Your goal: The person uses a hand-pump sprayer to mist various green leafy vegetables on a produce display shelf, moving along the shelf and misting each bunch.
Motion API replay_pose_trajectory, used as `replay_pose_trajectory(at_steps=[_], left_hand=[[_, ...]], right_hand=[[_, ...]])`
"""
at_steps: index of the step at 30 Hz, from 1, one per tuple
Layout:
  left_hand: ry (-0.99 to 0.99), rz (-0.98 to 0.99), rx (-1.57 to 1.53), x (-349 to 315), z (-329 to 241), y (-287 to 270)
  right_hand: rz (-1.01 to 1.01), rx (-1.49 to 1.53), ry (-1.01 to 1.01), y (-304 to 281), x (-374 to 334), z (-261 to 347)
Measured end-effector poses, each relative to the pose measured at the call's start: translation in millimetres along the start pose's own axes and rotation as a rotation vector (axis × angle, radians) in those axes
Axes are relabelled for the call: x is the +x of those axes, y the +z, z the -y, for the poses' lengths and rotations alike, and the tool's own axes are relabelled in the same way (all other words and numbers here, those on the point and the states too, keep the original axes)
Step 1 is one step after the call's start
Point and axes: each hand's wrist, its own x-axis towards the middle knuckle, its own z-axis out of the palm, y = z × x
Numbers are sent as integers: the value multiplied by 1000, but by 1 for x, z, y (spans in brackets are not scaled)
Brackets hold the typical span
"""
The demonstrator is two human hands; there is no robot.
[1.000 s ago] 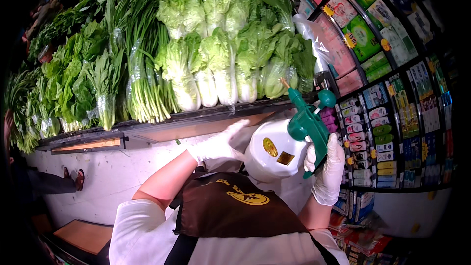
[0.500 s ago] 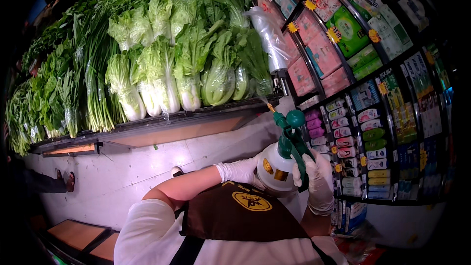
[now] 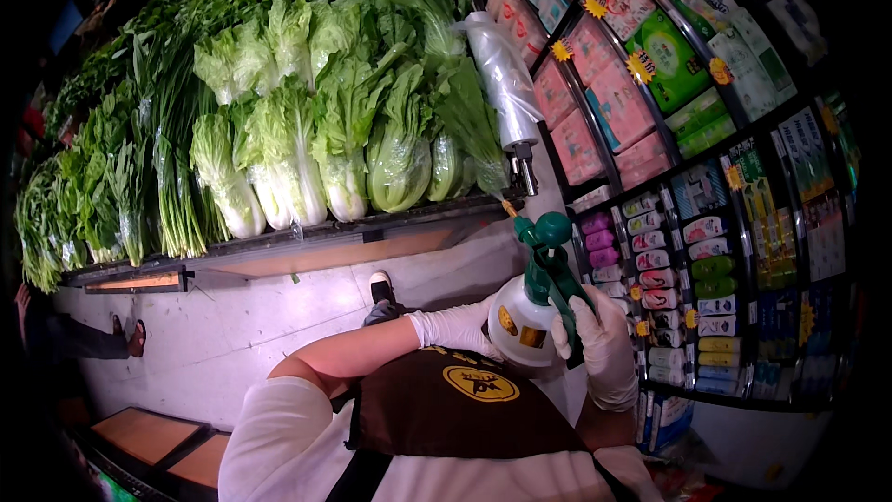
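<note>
A pressure spray bottle (image 3: 518,321) with a white body and a green pump head is held upright in front of my apron. My right hand (image 3: 602,349), in a white glove, grips its green handle. My left hand (image 3: 457,328), also gloved, is closed against the side of the white body; its fingertips are hidden behind the bottle. The brass-coloured nozzle (image 3: 509,208) points at the front edge of the vegetable display, close to the rightmost leafy greens (image 3: 472,116). Left of those stand wrapped pale cabbages (image 3: 302,167).
Bundles of long green stalks (image 3: 177,158) fill the display's left part. A roll of clear bags (image 3: 502,84) hangs at its right end. Shelves of packaged goods (image 3: 701,251) rise on the right. A person's leg (image 3: 88,336) shows at far left, and my shoe (image 3: 381,286) on the tiled floor.
My shoe and lower leg have come further into view below the display. The display has shifted slightly left in the picture. Both hands keep their hold on the spray bottle.
</note>
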Motion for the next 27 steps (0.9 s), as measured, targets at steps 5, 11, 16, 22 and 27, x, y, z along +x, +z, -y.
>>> replay_pose_trajectory(at_steps=[5, 11, 16, 22, 27], left_hand=[[-56, -39, 23, 0, -30, -29], [66, -275, 37, 14, -68, -96], [157, -316, 47, 30, -113, -125], [131, -347, 104, 18, -100, -133], [141, -415, 273, -9, -79, -105]], right_hand=[[-22, 229, -19, 5, 24, 8], [-198, 75, -206, 26, 78, 68], [-146, 122, -331, 26, 102, 120], [-70, 49, -276, 37, 112, 136], [87, -33, -161, 44, 110, 121]])
